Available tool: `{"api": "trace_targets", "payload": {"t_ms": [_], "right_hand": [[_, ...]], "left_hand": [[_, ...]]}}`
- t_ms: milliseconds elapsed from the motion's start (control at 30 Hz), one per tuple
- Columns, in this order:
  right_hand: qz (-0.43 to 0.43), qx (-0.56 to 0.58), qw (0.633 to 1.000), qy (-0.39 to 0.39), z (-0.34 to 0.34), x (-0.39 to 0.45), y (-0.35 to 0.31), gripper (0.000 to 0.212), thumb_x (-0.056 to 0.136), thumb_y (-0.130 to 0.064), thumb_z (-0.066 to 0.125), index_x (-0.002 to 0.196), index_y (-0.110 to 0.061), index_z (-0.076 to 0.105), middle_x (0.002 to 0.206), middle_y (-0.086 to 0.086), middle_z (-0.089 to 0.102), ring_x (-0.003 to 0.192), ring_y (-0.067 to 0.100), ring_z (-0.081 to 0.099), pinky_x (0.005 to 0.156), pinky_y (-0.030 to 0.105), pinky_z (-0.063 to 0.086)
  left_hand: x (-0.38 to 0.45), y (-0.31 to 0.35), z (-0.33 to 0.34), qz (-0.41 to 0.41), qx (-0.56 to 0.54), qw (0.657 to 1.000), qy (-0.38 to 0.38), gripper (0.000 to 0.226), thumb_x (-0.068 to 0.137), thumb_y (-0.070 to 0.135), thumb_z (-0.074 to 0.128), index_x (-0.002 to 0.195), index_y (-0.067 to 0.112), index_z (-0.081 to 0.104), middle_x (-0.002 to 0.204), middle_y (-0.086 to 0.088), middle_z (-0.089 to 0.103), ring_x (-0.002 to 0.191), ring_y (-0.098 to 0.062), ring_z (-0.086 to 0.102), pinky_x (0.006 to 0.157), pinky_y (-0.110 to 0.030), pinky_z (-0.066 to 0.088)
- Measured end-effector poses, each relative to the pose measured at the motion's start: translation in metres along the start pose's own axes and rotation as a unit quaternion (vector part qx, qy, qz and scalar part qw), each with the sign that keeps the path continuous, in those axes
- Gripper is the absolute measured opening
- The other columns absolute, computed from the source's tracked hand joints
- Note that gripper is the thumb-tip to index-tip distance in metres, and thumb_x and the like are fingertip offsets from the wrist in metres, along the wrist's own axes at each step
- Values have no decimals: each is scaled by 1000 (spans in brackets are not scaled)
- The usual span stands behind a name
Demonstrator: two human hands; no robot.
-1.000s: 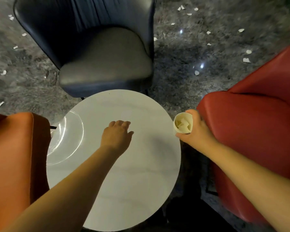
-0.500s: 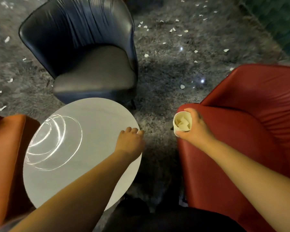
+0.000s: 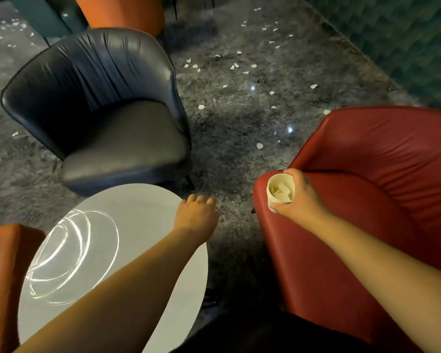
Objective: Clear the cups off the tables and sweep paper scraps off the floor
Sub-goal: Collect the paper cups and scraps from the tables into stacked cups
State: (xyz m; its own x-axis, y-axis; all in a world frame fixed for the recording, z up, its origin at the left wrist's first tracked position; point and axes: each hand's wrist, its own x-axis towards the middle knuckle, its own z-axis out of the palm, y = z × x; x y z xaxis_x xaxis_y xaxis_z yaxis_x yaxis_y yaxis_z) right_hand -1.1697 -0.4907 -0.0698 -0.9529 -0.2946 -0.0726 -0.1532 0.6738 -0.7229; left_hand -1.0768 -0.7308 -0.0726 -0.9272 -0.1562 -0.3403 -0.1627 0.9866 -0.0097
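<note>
White paper scraps (image 3: 236,65) litter a grey mottled floor (image 3: 229,118) ringed by a black armchair (image 3: 99,110), a red armchair (image 3: 367,200) and an orange seat (image 3: 0,276) around a round white table (image 3: 127,225). The right hand (image 3: 299,197) grips a paper cup (image 3: 280,193) with crumpled paper inside, held above the red armchair's edge. The left hand (image 3: 196,216) hovers at the table's rim, fingers loosely curled, holding nothing. Its fingertips are hard to make out.

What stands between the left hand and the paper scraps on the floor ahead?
Nothing visible. The left hand hangs empty past the round table's edge, and open carpet lies between it and the paper scraps. The black chair stands left of that path, the red chair right.
</note>
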Motion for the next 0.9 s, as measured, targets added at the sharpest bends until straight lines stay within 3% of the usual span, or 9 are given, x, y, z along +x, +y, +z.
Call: {"api": "trace_targets", "payload": {"t_ms": [167, 367, 533, 900], "right_hand": [[24, -10, 999, 20, -3, 14, 4, 86, 61, -20, 88, 133, -17, 42, 129, 9, 45, 111, 23, 50, 85, 24, 38], [30, 2, 999, 35, -21, 62, 20, 86, 59, -17, 89, 132, -13, 44, 127, 11, 47, 111, 23, 50, 82, 17, 34], [18, -12, 999, 46, -49, 123, 25, 86, 58, -16, 90, 132, -8, 46, 127, 14, 48, 114, 26, 48, 83, 13, 29], [9, -13, 999, 34, -60, 232, 9, 86, 62, -20, 88, 134, -15, 41, 129, 9, 45, 112, 19, 46, 84, 16, 31]], "left_hand": [[37, -3, -5, 31, 6, 999, -6, 49, 101, 48, 36, 145, 27, 39, 145, -2, 47, 133, -28, 38, 104, -40, 35], [105, 16, -23, 60, 18, 998, -13, 50, 101, 46, 37, 145, 25, 37, 144, -2, 47, 132, -28, 38, 104, -40, 34], [160, 32, -53, 61, 0, 998, 4, 49, 101, 45, 38, 143, 22, 39, 143, -2, 48, 131, -27, 39, 103, -40, 36], [259, 7, -96, 44, -9, 999, 3, 52, 101, 47, 36, 148, 25, 33, 147, -1, 44, 135, -26, 35, 106, -41, 33]]}}
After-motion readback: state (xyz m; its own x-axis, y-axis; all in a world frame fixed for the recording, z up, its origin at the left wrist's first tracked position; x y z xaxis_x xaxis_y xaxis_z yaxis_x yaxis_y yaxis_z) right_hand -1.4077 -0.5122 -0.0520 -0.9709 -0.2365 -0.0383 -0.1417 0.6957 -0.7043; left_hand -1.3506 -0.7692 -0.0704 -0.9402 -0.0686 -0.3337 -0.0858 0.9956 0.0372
